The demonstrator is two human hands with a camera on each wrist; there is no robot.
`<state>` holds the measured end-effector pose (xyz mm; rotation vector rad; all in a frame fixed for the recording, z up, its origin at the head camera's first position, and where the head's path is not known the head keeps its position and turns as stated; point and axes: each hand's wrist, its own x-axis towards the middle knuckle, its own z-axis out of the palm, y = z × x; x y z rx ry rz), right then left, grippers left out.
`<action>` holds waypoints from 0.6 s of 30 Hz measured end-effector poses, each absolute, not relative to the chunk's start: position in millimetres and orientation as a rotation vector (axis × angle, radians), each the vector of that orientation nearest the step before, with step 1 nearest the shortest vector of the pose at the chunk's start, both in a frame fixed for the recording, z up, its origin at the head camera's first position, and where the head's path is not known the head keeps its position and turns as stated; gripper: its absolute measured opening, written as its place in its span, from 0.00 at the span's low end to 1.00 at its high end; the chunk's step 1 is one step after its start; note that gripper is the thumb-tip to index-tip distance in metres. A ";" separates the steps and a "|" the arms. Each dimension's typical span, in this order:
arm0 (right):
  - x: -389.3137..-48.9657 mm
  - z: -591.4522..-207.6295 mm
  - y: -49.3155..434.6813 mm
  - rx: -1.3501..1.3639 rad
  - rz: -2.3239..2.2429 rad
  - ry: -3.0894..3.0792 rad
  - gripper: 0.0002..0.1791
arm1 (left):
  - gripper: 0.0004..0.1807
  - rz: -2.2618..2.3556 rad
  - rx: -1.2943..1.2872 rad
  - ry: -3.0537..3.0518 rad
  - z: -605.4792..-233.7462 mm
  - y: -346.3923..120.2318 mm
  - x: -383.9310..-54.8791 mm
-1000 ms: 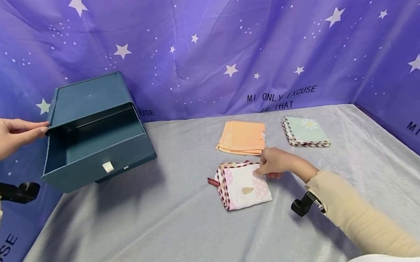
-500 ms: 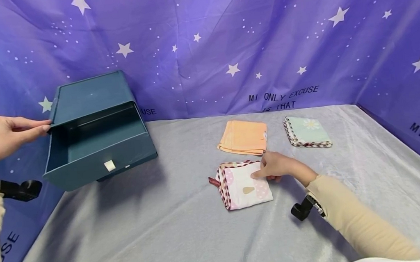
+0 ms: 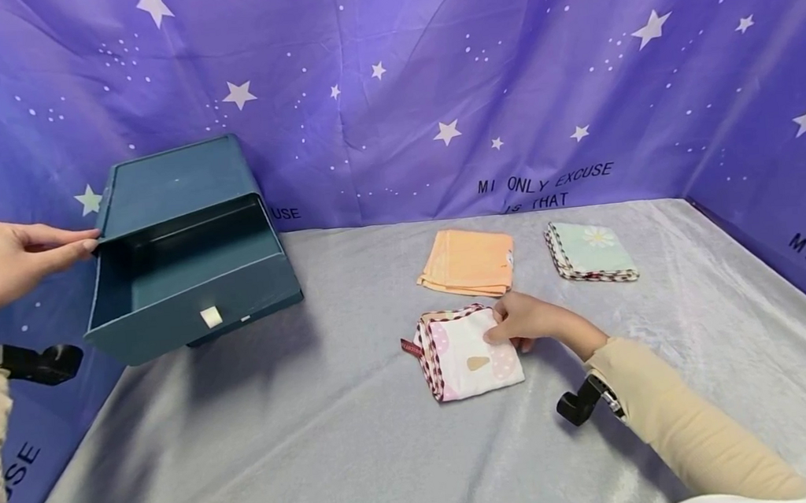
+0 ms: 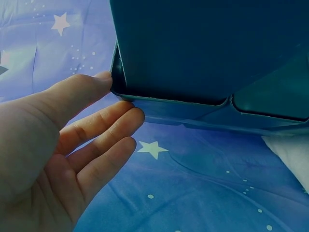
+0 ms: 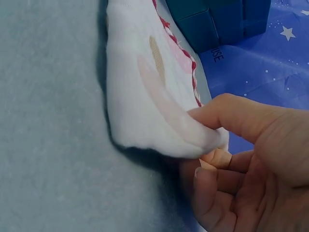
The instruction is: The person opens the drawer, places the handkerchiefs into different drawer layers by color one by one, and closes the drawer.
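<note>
In the head view, a dark blue drawer box (image 3: pixel 177 182) stands at the left with its drawer (image 3: pixel 181 316) pulled out and a white tab on the front. My left hand (image 3: pixel 6 263) pinches the box's left front corner; the left wrist view shows the thumb on one side and the fingers below. At centre right, my right hand (image 3: pixel 539 321) pinches the right edge of a folded white handkerchief (image 3: pixel 465 365) with pink patches and a checked border. In the right wrist view, that edge of the handkerchief (image 5: pixel 140 111) bends up between thumb and fingers.
Behind the white handkerchief lies a folded orange cloth (image 3: pixel 471 262). A folded mint-green cloth (image 3: pixel 595 248) with a daisy lies to its right. Grey fabric (image 3: pixel 320 463) covers the table, and a purple star-printed curtain (image 3: pixel 365 128) hangs behind and at the sides.
My right hand's thumb has closed over the white handkerchief, and its right edge has risen slightly. The left hand keeps its place on the drawer box; the head view has shifted a little.
</note>
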<state>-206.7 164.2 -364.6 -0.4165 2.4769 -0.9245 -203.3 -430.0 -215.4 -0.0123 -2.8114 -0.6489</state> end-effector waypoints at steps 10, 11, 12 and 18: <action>-205.1 -358.6 161.1 -0.447 -0.945 2.493 0.25 | 0.10 -0.673 -0.050 -2.784 -209.6 -416.9 -193.9; -204.8 -357.3 160.6 -0.448 -0.943 2.502 0.25 | 0.07 -0.671 -0.051 -2.784 -209.9 -417.0 -193.9; -204.6 -355.9 160.1 -0.446 -0.941 2.509 0.24 | 0.06 -0.677 -0.044 -2.784 -210.3 -417.8 -194.0; -203.3 -347.6 158.6 -0.428 -0.943 2.531 0.23 | 0.20 -0.663 -0.026 -2.810 -213.7 -423.4 -199.0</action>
